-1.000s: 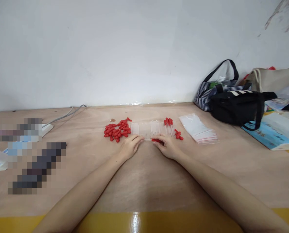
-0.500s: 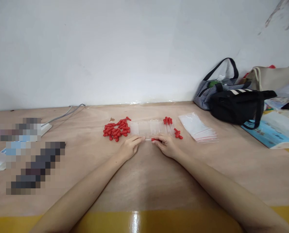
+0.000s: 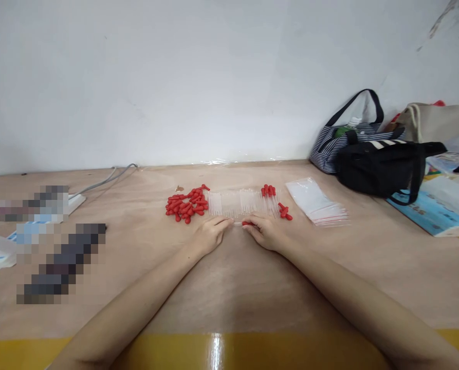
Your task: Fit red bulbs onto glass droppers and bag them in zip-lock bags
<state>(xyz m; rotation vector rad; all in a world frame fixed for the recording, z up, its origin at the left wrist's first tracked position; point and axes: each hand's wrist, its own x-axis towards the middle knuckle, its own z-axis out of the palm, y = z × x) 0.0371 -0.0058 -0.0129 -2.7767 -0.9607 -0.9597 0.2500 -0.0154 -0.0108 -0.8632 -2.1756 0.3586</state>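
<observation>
Between my two hands lies a thin clear dropper tube (image 3: 237, 223), level and pointing sideways. My left hand (image 3: 211, 234) pinches its left end. At the other end, my right hand (image 3: 265, 232) has its fingers closed on a red rubber bulb (image 3: 247, 223), which meets the tube. Just beyond my hands is a row of clear dropper tubes (image 3: 229, 203) lying side by side. A heap of red rubber bulbs (image 3: 185, 206) sits to their left. On the right, several tubes wear red bulbs (image 3: 268, 190), and a few loose bulbs (image 3: 285, 211) lie nearby.
Clear zip bags (image 3: 317, 203) lie in a stack right of the tubes. Farther right are a striped bag (image 3: 325, 149), a black bag (image 3: 379, 169) and a blue box (image 3: 429, 208). A grey cable (image 3: 115, 176) and blurred-out dark items are on the left. A white wall (image 3: 214, 82) stands behind.
The view has shifted slightly, moving everything a little to the right in the picture. Both hands keep their hold on the tube and the bulb.
</observation>
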